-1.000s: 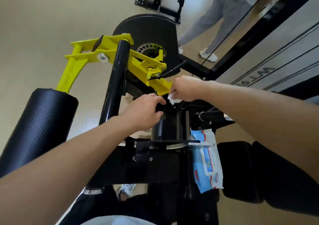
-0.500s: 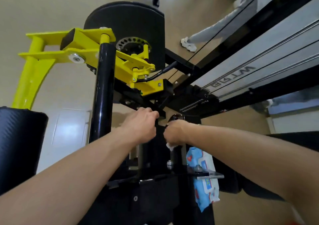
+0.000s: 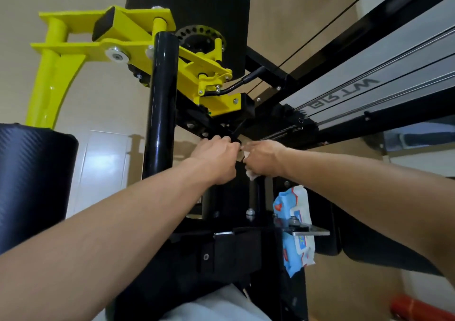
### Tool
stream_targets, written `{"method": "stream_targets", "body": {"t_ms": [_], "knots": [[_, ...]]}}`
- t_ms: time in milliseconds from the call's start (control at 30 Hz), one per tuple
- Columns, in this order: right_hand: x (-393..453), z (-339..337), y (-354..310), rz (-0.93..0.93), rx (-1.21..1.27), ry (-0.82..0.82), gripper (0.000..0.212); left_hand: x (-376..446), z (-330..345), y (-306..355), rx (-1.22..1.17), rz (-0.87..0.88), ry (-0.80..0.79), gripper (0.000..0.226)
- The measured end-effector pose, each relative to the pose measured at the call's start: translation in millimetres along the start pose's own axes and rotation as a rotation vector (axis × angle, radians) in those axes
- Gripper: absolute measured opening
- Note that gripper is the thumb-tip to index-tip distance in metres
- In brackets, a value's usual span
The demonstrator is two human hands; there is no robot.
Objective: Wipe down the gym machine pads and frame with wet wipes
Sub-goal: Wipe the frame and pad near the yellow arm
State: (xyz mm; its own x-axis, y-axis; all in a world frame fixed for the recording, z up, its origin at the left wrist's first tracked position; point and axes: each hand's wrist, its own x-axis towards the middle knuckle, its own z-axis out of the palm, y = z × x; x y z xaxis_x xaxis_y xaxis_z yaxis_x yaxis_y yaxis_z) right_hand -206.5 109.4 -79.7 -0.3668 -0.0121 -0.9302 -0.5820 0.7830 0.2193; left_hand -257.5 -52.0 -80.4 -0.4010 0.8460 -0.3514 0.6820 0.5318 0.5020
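Note:
My right hand [image 3: 262, 157] is closed on a crumpled white wet wipe [image 3: 251, 174] and presses it against a black part of the machine frame [image 3: 216, 202] at the centre. My left hand [image 3: 215, 157] grips the same black part right beside it, knuckles almost touching the right hand. A blue and white wet wipe pack [image 3: 295, 224] hangs on the frame just below my right forearm. The yellow lever arm [image 3: 138, 35] and a black upright tube [image 3: 161, 104] rise above the hands. A black roller pad [image 3: 32, 183] sits at the left edge.
A black round cover [image 3: 197, 3] stands behind the yellow arm. Silver guide rails and cables [image 3: 369, 87] run off to the upper right. A black seat pad [image 3: 374, 249] lies at the right, a red object [image 3: 418, 308] on the floor bottom right.
Both hands came lower on the black frame part and closer together. The view tilted down and nearer to the machine; the person by the mirror left the picture.

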Motion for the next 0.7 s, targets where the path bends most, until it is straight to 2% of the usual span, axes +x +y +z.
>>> {"method": "stream_targets", "body": {"t_ms": [100,133,200,300,367,400,500,533,633,700], "knots": [[-12.5,2.1,-60.9,-0.167,0.152,-0.368,0.020,-0.7,-2.4,-0.2,0.002,-0.017,-0.007,0.040],[-14.4,2.4,-66.5,-0.220,0.135,-0.431,0.021,-1.0,-3.0,-0.2,0.001,-0.023,-0.008,0.040],[-12.3,-7.1,-45.2,-0.227,0.140,-0.338,0.020,-1.5,-3.3,-0.9,0.003,-0.029,-0.007,0.041],[-0.6,-18.1,7.2,-0.037,0.184,-0.131,0.025,-1.6,-2.9,-2.3,0.007,-0.042,0.001,0.040],[0.9,-18.1,6.1,-0.019,0.116,-0.069,0.029,-0.8,-2.3,-2.3,0.006,-0.049,0.007,0.041],[1.7,-11.7,-10.4,-0.061,0.098,-0.099,0.029,-0.1,-1.7,-2.4,0.008,-0.050,0.013,0.042],[0.0,13.5,-57.6,-0.232,0.093,-0.331,0.022,1.3,-0.5,-3.2,0.021,-0.062,0.016,0.043],[-0.1,12.7,-51.0,-0.234,0.105,-0.304,0.024,1.6,0.0,-3.4,0.022,-0.062,0.017,0.042],[13.1,11.3,-5.6,-0.088,0.046,-0.053,0.037,1.5,1.3,-3.1,0.012,-0.056,0.022,0.043],[15.2,7.8,12.0,0.043,0.029,0.043,0.041,1.6,1.6,-2.9,0.016,-0.063,0.011,0.043]]}}
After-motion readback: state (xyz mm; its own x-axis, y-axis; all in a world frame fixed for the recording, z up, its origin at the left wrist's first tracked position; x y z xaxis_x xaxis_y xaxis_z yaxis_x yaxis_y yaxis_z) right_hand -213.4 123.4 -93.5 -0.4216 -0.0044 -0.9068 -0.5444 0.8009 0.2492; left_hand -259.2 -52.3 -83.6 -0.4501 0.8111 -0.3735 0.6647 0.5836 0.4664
